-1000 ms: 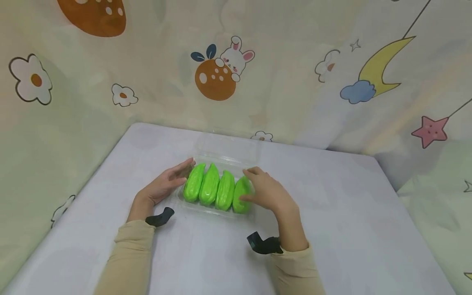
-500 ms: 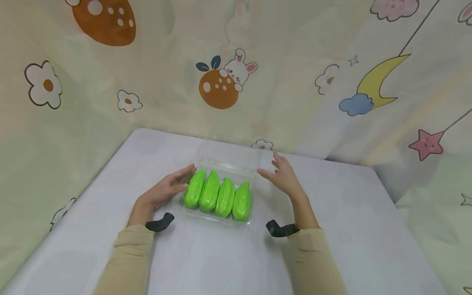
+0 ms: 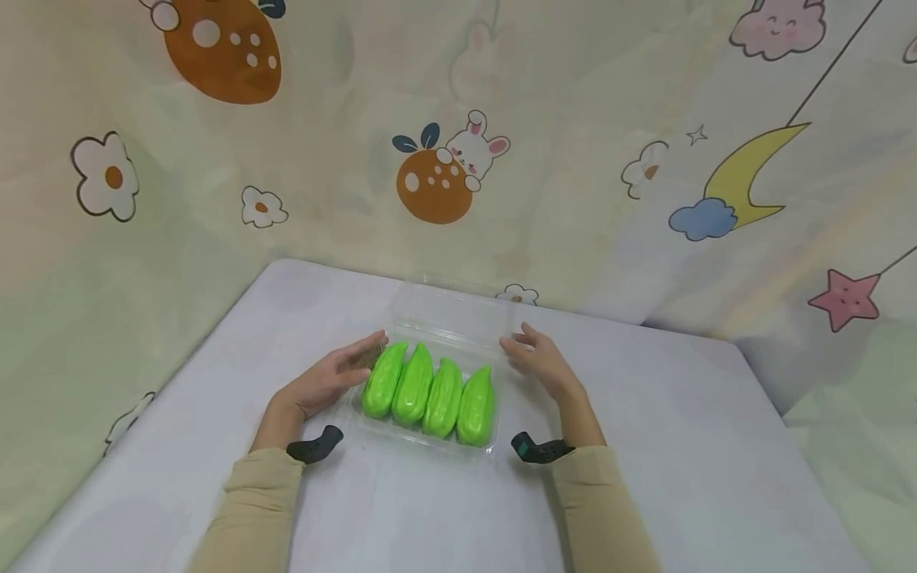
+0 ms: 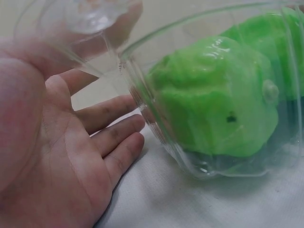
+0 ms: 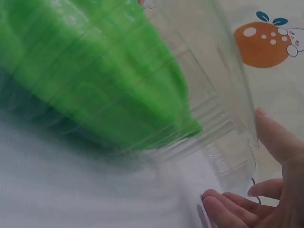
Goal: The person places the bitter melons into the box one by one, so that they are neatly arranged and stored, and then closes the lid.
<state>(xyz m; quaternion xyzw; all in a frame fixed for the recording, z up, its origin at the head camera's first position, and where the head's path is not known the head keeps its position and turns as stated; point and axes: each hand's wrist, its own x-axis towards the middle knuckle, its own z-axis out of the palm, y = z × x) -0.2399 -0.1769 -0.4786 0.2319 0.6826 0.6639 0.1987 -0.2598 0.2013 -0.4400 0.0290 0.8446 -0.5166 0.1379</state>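
Several bright green, ridged vegetables that look like bitter melons (image 3: pixel 476 407) lie side by side in a clear plastic box (image 3: pixel 423 442). Its hinged clear lid (image 3: pixel 451 312) stands folded back, away from the person. My left hand (image 3: pixel 333 378) is at the box's left side; in the left wrist view its extended fingers (image 4: pixel 111 114) touch or nearly touch the clear wall. My right hand (image 3: pixel 544 362) is by the back right corner, near the lid hinge. In the right wrist view its thumb (image 5: pixel 273 133) meets the clear rim, with the other fingers loosely bent below.
The box rests on a white-covered table (image 3: pixel 401 517). Behind it hangs a pale cloth backdrop (image 3: pixel 573 199) printed with flowers, a rabbit and a moon. Both wrists wear black camera mounts (image 3: pixel 315 446).
My right hand has left the rightmost melon, swung out to the right, then come in lower by the box's back right corner. The left hand stays beside the box.
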